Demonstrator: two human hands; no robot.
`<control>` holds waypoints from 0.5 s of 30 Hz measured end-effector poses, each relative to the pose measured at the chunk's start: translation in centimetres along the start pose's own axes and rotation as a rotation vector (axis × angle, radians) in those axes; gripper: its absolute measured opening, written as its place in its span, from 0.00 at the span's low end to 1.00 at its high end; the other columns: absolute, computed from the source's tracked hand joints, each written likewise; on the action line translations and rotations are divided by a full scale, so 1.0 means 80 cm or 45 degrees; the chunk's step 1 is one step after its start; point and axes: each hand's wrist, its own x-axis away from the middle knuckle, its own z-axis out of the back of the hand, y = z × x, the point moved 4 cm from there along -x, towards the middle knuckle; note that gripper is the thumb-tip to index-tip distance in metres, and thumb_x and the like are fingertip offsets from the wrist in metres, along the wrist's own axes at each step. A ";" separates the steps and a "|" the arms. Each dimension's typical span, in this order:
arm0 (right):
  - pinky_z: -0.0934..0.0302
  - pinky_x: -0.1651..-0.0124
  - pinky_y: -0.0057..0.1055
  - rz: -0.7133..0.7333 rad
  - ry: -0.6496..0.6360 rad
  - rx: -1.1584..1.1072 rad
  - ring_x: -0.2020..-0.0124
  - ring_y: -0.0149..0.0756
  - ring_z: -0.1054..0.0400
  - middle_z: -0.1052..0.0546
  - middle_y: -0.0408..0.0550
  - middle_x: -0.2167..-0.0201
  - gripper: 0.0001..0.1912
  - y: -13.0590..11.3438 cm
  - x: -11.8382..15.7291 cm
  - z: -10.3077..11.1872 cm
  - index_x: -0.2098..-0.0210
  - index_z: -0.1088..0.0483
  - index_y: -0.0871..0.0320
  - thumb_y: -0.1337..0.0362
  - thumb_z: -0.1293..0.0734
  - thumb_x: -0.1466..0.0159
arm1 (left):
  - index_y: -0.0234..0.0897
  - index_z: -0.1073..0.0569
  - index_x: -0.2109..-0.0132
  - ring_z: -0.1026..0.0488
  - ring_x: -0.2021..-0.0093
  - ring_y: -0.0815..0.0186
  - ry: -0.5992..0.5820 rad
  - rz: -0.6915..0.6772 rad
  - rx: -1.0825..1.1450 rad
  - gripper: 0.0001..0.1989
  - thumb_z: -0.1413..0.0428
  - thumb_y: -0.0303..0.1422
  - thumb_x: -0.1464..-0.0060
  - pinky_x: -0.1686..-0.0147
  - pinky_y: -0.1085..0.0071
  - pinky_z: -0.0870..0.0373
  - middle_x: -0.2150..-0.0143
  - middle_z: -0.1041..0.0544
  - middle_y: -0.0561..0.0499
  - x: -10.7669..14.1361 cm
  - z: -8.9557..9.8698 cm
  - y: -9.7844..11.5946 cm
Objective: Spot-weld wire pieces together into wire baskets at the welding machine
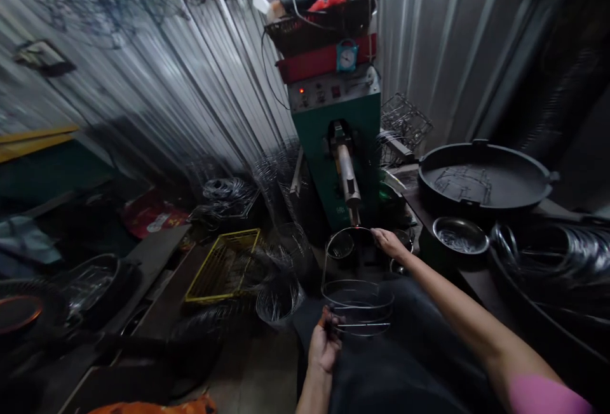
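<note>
A: Start nearest. What is the left hand (325,345) doing?

B: It sits low in the middle, fingers curled around the near end of a wire frame (357,303), gripping it at the lower rings.

A: And the frame itself?

B: Round wire hoops stacked over the person's dark lap, with a tall wire loop rising from them toward the machine. It lies between the two hands.

A: The right hand (389,244)?

B: Farther off, arm stretched out from a pink sleeve (543,395). The fingers pinch the top of that wire loop, just beside the tip of the machine's metal rod (347,179). A small red glow shows there; the view is dim, so I cannot tell whether wire and tip touch.

A: What is around them?

B: To the left, near the floor, a yellow wire basket (222,265) and loose wire coils (279,300). To the right, a small metal bowl (460,236) on a dark bench, a bundle of wire rings (553,255) beside it, and beyond it a wide black pan (483,179).

A: And farthest?

B: The green machine (333,147) stands upright against the corrugated metal wall (190,84), with a red tray (324,61) and a small blue clock (347,56) on top, and a dark crate (319,26) of odds and ends above.
</note>
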 end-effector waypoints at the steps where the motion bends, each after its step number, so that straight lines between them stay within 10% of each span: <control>1: 0.44 0.70 0.28 0.006 0.001 -0.023 0.76 0.33 0.42 0.37 0.43 0.81 0.27 0.002 0.010 -0.001 0.78 0.39 0.57 0.41 0.51 0.43 | 0.32 0.30 0.71 0.35 0.83 0.77 -0.039 -0.030 -0.006 0.04 0.46 0.27 0.49 0.74 0.79 0.31 0.85 0.36 0.59 0.005 0.004 0.003; 11: 0.42 0.54 0.34 -0.053 -0.030 0.020 0.57 0.40 0.35 0.27 0.52 0.62 0.24 0.022 0.063 -0.011 0.60 0.32 0.60 0.52 0.51 0.37 | 0.41 0.29 0.62 0.29 0.73 0.72 -0.281 -0.239 -0.201 0.13 0.39 0.31 0.59 0.54 0.56 0.34 0.75 0.27 0.58 0.046 0.013 0.017; 15: 0.41 0.56 0.32 -0.214 0.111 0.228 0.59 0.40 0.34 0.26 0.48 0.63 0.12 0.034 0.120 0.036 0.61 0.31 0.57 0.60 0.39 0.42 | 0.41 0.32 0.64 0.28 0.69 0.70 -0.248 -0.414 -0.515 0.16 0.38 0.38 0.62 0.56 0.63 0.32 0.73 0.26 0.57 0.026 0.013 0.021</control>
